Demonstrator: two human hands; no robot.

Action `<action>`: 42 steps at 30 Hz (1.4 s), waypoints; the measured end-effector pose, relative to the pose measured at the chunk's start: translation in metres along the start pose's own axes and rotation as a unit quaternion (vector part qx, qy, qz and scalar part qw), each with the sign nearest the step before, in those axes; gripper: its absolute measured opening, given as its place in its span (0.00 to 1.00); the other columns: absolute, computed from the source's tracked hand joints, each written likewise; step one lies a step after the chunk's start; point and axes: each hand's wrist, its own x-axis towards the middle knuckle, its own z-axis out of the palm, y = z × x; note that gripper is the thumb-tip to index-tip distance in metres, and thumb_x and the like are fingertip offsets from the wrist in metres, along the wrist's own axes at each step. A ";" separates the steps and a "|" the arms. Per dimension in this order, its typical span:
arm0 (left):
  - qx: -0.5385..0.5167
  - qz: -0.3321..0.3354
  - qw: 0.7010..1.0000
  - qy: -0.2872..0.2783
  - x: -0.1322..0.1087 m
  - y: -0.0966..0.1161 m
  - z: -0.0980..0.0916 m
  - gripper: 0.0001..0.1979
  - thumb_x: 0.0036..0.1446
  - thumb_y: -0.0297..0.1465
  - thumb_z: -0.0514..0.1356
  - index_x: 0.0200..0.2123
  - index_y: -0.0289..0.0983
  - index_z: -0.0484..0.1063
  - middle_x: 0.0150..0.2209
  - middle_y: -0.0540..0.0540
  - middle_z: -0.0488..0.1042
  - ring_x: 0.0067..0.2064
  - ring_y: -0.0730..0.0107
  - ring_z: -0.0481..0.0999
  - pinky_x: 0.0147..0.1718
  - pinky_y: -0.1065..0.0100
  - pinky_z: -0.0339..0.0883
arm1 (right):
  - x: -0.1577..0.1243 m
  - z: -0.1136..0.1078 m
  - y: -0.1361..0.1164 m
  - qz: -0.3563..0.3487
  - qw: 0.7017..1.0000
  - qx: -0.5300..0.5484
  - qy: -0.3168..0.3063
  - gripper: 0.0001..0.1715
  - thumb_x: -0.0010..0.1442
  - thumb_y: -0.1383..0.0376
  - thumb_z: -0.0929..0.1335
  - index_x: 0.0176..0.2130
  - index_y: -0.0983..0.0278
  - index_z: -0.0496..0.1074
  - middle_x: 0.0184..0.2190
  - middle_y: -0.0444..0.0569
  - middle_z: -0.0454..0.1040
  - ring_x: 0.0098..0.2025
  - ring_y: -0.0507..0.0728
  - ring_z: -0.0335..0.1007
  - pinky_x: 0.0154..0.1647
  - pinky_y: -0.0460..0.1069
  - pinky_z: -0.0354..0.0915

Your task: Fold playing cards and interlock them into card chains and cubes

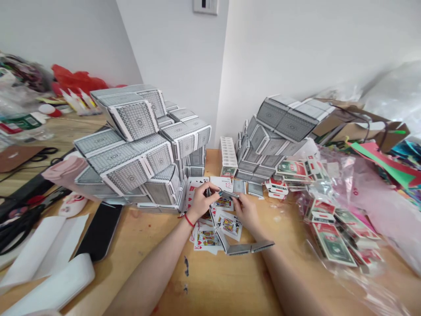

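Supporting surface: pale wooden tabletop (217, 283), marked with a few small dark spots near the front, running back to a white wall (289, 61).
Wall: plain and bright, with an upright corner line behind the work and a switch plate (205, 6) at the top.
Left bank: a tall stack of boxes (131, 164) built from grey-patterned playing cards, some tilted.
Right bank: a similar pile of card boxes (279, 120), leaning over green-and-red card packs (332, 245) and crumpled clear plastic (371, 210).
Gap between banks: a narrow passage to the wall, partly filled by a white block (228, 158).
Card frame: an angular strip of folded cards (237, 250), between the forearms, its near end just beside or touching the right one.
Left hand (199, 201): fingers pinched on the frame's far part — a red band circles the wrist.
Right hand (247, 213): thumb and fingers gripping a grey-backed section at the far side; the exact join is hidden.
Beneath the hands: loose face-up cards (207, 239), overlapping.
Left edge: a black slab (98, 230), white paper (54, 287) and black-handled scissors (18, 237), crowded together.
Open room: bare wood in front, between the forearms, and a smaller patch right of the right forearm — bounded by the packs.
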 end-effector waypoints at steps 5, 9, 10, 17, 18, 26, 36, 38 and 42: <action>-0.042 -0.007 0.999 0.002 0.001 -0.001 0.001 0.03 0.43 0.28 0.60 0.25 0.36 0.68 0.31 0.48 0.73 0.35 0.67 0.72 0.38 0.66 0.62 | 0.000 0.002 0.000 -0.006 1.000 0.007 -0.007 0.10 0.60 0.62 0.59 0.36 0.62 0.67 0.32 0.50 0.75 0.32 0.57 0.71 0.31 0.48 0.64; -0.063 -0.002 0.998 -0.013 0.002 -0.001 0.001 0.04 0.43 0.27 0.60 0.23 0.36 0.66 0.37 0.45 0.73 0.41 0.64 0.71 0.44 0.62 0.60 | 0.000 0.001 -0.002 -0.012 1.000 0.005 -0.011 0.10 0.60 0.63 0.59 0.37 0.62 0.67 0.32 0.50 0.75 0.33 0.57 0.71 0.32 0.48 0.65; -0.064 -0.006 0.998 -0.017 0.002 -0.001 0.001 0.04 0.43 0.27 0.60 0.24 0.36 0.66 0.38 0.45 0.73 0.40 0.64 0.71 0.44 0.62 0.60 | 0.000 0.001 -0.003 -0.017 1.000 0.005 -0.014 0.10 0.60 0.63 0.59 0.38 0.62 0.67 0.32 0.51 0.75 0.33 0.57 0.71 0.33 0.49 0.65; -0.093 -0.027 0.994 -0.051 0.002 0.000 0.002 0.07 0.46 0.30 0.59 0.30 0.37 0.65 0.32 0.48 0.73 0.34 0.68 0.71 0.37 0.66 0.62 | 0.002 0.001 -0.006 -0.047 0.998 0.024 -0.021 0.11 0.61 0.64 0.59 0.40 0.62 0.68 0.34 0.51 0.74 0.37 0.57 0.70 0.37 0.50 0.65; -0.094 -0.027 0.994 -0.050 0.002 0.000 0.002 0.08 0.46 0.30 0.60 0.31 0.37 0.65 0.32 0.48 0.73 0.35 0.68 0.71 0.37 0.66 0.62 | 0.003 0.001 -0.007 -0.053 0.998 0.032 -0.019 0.12 0.61 0.65 0.59 0.40 0.62 0.68 0.35 0.51 0.73 0.37 0.57 0.70 0.38 0.50 0.65; -0.042 -0.044 0.998 -0.003 0.005 -0.005 -0.001 0.06 0.47 0.28 0.58 0.31 0.37 0.72 0.33 0.48 0.74 0.37 0.67 0.71 0.40 0.67 0.61 | 0.004 -0.003 0.000 -0.029 0.998 0.057 -0.004 0.15 0.58 0.61 0.63 0.45 0.62 0.69 0.35 0.52 0.72 0.33 0.56 0.69 0.35 0.51 0.67; -0.150 -0.094 0.980 0.091 0.009 -0.019 -0.005 0.06 0.46 0.32 0.60 0.30 0.37 0.73 0.31 0.49 0.73 0.34 0.70 0.71 0.34 0.70 0.62 | 0.007 -0.002 0.000 -0.020 0.998 0.005 -0.060 0.28 0.48 0.58 0.71 0.48 0.63 0.67 0.44 0.55 0.66 0.48 0.61 0.64 0.49 0.57 0.62; -0.143 -0.090 0.981 0.091 0.008 -0.019 -0.005 0.07 0.46 0.32 0.60 0.31 0.37 0.73 0.32 0.49 0.73 0.35 0.69 0.71 0.35 0.70 0.63 | 0.007 -0.002 0.000 -0.002 0.999 0.013 -0.052 0.27 0.47 0.59 0.71 0.47 0.63 0.67 0.43 0.54 0.65 0.46 0.61 0.64 0.48 0.57 0.62; -0.137 -0.086 0.982 0.099 0.008 -0.020 -0.004 0.08 0.46 0.32 0.60 0.31 0.37 0.73 0.33 0.48 0.73 0.36 0.68 0.71 0.36 0.69 0.63 | 0.008 -0.003 0.005 0.029 0.998 0.046 -0.020 0.22 0.46 0.61 0.72 0.42 0.63 0.68 0.40 0.52 0.66 0.42 0.60 0.65 0.44 0.56 0.64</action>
